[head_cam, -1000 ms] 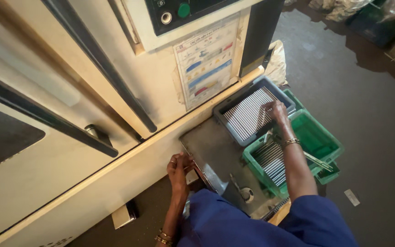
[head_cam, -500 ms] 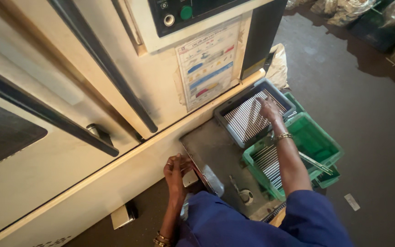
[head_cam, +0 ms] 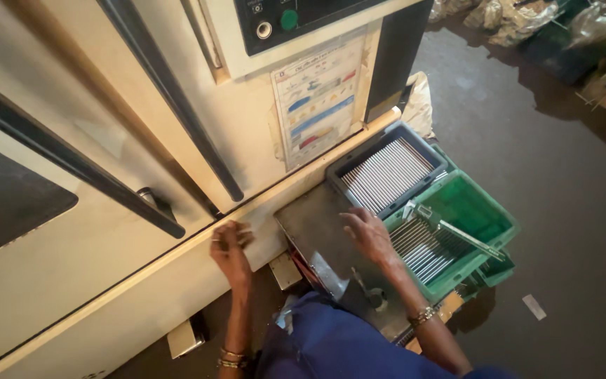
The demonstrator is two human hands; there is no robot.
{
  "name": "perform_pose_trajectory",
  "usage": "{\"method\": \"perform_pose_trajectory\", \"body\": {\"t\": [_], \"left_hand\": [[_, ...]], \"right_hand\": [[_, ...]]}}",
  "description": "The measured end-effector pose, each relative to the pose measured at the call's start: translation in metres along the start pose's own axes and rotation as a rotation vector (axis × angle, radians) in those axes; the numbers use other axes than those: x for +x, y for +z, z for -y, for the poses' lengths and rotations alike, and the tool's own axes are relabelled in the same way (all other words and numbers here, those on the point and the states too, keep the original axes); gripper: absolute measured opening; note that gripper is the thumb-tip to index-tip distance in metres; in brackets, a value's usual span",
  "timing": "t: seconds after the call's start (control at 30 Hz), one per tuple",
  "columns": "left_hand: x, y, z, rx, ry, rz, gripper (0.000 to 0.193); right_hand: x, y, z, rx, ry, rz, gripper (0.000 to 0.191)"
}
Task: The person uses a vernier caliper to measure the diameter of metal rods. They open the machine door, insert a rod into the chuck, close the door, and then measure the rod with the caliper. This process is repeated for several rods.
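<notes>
My left hand [head_cam: 229, 245] presses loosely curled and empty against the cream machine's lower ledge [head_cam: 177, 281]; my right hand [head_cam: 367, 233] rests open, gripping nothing, on the grey metal plate [head_cam: 310, 224], just beside the green plastic crate of thin metal rods [head_cam: 422, 249] and the grey tray of rods [head_cam: 387, 172].

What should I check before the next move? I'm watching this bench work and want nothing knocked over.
1. Left hand free of tools: ok, it rests on the machine's cream ledge, holding nothing.
2. Right hand empty: ok, it lies open on the metal plate.
3. Grey tray of metal rods seated: ok, rods lie in even rows.
4. Green crate steady: cannot tell, its base is hidden.
5. Long metal tool secure: not ok, it lies loose across the crate.
</notes>
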State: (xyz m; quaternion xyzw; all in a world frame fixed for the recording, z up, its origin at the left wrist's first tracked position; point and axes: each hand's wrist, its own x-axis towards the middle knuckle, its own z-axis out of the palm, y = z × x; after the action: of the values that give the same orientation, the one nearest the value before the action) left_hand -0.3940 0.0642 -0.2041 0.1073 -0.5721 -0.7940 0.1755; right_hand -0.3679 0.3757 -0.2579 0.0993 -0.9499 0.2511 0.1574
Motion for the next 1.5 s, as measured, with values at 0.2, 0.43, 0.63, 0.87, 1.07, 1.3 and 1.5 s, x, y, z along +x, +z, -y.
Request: {"method": "perform_pose_trajectory", "body": {"t": [0.2, 0.43, 0.63, 0.87, 1.07, 1.3, 1.5], "left_hand": [[0.02, -0.027, -0.086, 0.43, 0.661, -0.3, 0.028], [0.082, -0.05, -0.174, 0.534, 0.982, -0.334, 0.056], [0.123, -0.035, -0.21, 0.075, 0.692, 0.127, 0.038], [0.127, -0.05, -0.217, -0.01, 0.522, 0.193, 0.041], [0.125, -0.049, -0.215, 0.067, 0.565, 0.138, 0.04], [0.131, -0.047, -0.204, 0.104, 0.638, 0.096, 0.052], [0.142, -0.038, -0.194, 0.179, 0.72, -0.026, 0.055]], "right_hand": [[-0.058, -0.024, -0.002, -0.099, 0.146, -0.131, 0.031], [-0.101, -0.016, -0.011, -0.058, 0.454, -0.062, 0.04], [-0.101, -0.016, -0.003, -0.025, 0.607, 0.048, 0.059], [-0.105, -0.026, 0.035, -0.079, 0.723, 0.004, 0.065], [-0.103, -0.023, 0.035, -0.117, 0.656, 0.0, 0.065], [-0.085, -0.022, 0.047, -0.264, 0.446, -0.148, 0.037], [-0.002, -0.035, 0.02, -0.229, 0.175, -0.256, 0.024]]}}
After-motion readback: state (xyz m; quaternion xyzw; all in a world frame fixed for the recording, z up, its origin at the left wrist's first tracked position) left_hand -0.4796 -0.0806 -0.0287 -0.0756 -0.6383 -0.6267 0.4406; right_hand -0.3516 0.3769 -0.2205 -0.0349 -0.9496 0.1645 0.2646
